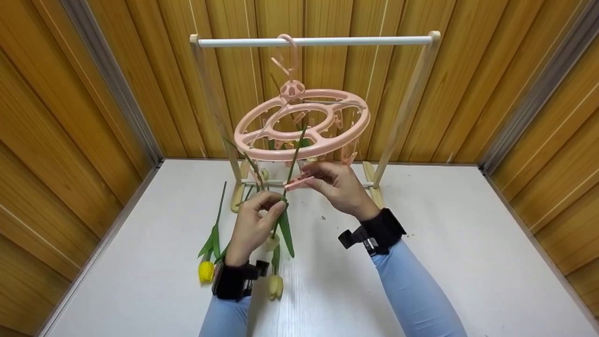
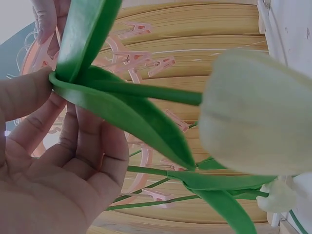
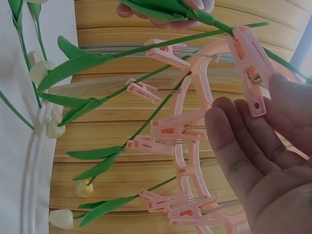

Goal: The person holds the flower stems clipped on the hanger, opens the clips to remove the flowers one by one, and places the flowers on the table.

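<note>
By the pink hanger's rim [image 1: 271, 154], space below: left hand [image 1: 255, 222] tight round tulip [image 1: 286, 231], right hand [image 1: 344, 187] round peg [image 3: 250, 62].

The hanger [image 1: 292, 89] looks glossy plastic, the posts [image 1: 406, 110] matt wood, the sleeves [image 1: 419, 290] cloth.

No text, label, brand, number or sign can be read in any view, neither on the hanger [image 1: 327, 149] itself nor on the rod [image 1: 365, 41] above it, the pegs [image 1: 298, 183] and tulips [image 1: 276, 287] below it, the wall [image 1: 327, 18] behind it or the straps [image 1: 381, 229] in front of it.
</note>
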The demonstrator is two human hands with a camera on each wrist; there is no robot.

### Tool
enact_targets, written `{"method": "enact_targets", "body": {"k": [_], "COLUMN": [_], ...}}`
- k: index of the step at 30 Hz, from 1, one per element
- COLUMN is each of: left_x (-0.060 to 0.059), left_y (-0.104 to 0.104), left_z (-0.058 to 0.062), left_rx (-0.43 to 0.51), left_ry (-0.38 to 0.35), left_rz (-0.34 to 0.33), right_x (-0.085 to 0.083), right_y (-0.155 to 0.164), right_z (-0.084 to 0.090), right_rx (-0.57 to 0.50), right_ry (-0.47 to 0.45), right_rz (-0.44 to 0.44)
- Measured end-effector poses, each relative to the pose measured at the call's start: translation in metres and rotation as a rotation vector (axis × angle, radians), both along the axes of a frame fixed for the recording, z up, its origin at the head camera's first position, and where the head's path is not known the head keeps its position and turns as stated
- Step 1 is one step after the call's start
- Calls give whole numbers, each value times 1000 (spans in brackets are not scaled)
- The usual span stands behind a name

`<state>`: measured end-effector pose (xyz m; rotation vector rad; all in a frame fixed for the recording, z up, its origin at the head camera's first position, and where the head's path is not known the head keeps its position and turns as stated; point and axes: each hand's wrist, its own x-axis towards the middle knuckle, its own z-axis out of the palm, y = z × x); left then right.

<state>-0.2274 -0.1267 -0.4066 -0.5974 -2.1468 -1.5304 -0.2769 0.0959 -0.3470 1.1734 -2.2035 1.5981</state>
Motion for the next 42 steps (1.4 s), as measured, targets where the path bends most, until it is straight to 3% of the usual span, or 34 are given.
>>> {"method": "enact_targets", "body": {"k": [13,29,42], "left_x": [0,-1,-2], "left_y": [5,9,14], "left_z": [1,-2,-2], "left_rx": [32,38,33], "left_ry": [-4,-6,5], "left_rz": [10,47,58], "right_x": [2,4,3], "right_y": [0,1,4], "right_z": [-7,-9,-11], "right_rx": [-99,-121,-121], "right_ry": [-36,-45,-70], "right_rz": [3,-95,-54]}}
